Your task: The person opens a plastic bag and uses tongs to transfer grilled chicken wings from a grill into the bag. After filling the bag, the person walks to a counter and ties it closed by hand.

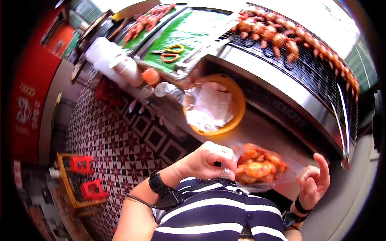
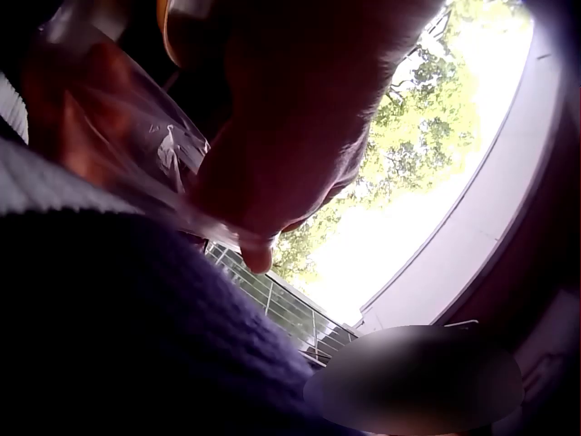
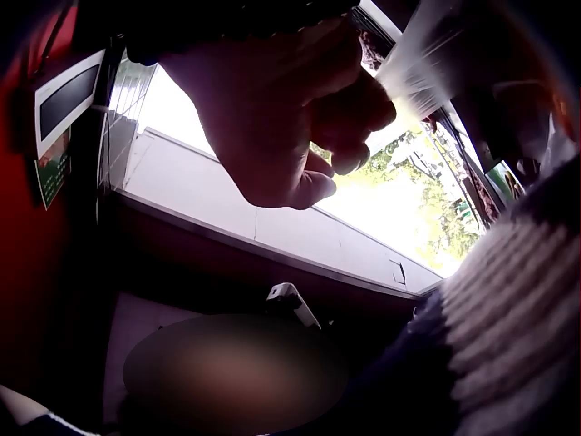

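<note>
In the head view a clear plastic bag [image 1: 292, 172] hangs close to the striped shirt. Glazed orange-brown pieces of chicken [image 1: 257, 168] fill its left part. My left hand [image 1: 213, 160] pinches the bag's left edge between thumb and curled fingers. At the opposite end my right hand [image 1: 314, 182] pinches the plastic, its index finger raised. The left wrist view shows the left hand [image 2: 290, 118] dark against the light, with the bag [image 2: 150, 136] beside it. From below, the right hand [image 3: 281, 118] has curled fingers at the stretched plastic [image 3: 422, 77].
A yellow basin [image 1: 241, 98] with a white liner stands just beyond the bag. Behind it, browned pieces lie on a grill [image 1: 313, 60], with metal tongs [image 1: 341, 116] at its right end. Scissors [image 1: 181, 50] rest on a leaf-lined tray [image 1: 193, 30]; stacked cups [image 1: 124, 70] stand left.
</note>
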A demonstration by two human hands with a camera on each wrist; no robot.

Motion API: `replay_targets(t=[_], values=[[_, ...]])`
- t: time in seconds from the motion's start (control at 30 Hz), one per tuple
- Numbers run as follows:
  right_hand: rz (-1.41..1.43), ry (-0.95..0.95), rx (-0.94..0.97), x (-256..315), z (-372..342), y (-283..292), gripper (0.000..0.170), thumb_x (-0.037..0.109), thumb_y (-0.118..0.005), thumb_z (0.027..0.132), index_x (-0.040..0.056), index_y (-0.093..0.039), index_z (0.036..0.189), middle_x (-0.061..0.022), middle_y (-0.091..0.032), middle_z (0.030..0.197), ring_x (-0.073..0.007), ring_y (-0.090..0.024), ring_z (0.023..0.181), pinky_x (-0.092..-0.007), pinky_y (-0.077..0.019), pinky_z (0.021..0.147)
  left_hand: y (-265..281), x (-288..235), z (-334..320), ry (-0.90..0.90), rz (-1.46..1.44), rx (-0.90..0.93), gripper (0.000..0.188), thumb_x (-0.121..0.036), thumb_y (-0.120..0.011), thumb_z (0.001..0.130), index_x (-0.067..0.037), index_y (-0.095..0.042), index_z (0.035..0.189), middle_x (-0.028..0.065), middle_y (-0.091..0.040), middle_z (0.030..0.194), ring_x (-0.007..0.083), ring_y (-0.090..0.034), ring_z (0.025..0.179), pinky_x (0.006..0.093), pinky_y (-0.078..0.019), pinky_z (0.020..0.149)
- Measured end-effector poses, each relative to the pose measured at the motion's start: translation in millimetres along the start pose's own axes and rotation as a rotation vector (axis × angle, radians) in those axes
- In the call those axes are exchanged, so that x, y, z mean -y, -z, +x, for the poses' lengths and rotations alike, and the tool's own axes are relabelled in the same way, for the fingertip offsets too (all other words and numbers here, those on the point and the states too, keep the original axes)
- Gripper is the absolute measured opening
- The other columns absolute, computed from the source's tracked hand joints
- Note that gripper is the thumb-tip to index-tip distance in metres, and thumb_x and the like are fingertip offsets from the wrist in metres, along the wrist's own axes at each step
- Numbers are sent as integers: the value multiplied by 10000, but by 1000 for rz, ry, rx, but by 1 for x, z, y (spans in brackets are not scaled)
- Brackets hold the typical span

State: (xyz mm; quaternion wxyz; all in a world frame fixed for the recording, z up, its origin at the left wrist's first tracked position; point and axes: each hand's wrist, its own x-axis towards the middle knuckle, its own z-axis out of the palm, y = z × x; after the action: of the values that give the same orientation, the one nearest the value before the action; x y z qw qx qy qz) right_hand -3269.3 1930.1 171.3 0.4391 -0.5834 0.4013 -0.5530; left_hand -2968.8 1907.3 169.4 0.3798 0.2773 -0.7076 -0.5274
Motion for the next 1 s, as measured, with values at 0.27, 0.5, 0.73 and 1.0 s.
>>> replay_targets(t=[0.27, 0.5, 0.73, 1.0], values=[[133, 137, 607, 6, 12, -40, 478, 45, -458, 806, -89, -319, 1243, -27, -430, 510, -71, -370, 384, -198, -304, 372, 14, -3, -75, 36, -189, -31, 89, -53, -703, 688, -17, -624, 707, 69, -623, 679, 183, -602, 619, 271, -439, 562], [134, -46, 722, 3, -14, -124, 518, 173, -561, 837, -83, -334, 1226, -48, -483, 576, -79, -411, 402, -206, -354, 391, 57, -13, -170, -46, -142, -247, 66, -41, -683, 697, -16, -623, 685, 63, -587, 576, 123, -530, 503, 241, -390, 490], [314, -120, 875, 31, -11, -294, 552, 218, -560, 850, -85, -325, 1247, -5, -404, 470, -49, -331, 340, -191, -299, 341, 117, -40, -304, -149, 59, -588, 52, 34, -640, 664, -7, -622, 691, 98, -631, 646, 147, -585, 551, 248, -427, 516], [268, -331, 1347, 47, -13, -496, 573, 204, -595, 812, -43, -352, 1267, -36, -477, 602, -119, -447, 477, -234, -365, 427, 142, -59, -442, -209, 208, -1088, 24, 4, -583, 713, -5, -602, 701, 107, -612, 647, 131, -566, 561, 256, -431, 528]])
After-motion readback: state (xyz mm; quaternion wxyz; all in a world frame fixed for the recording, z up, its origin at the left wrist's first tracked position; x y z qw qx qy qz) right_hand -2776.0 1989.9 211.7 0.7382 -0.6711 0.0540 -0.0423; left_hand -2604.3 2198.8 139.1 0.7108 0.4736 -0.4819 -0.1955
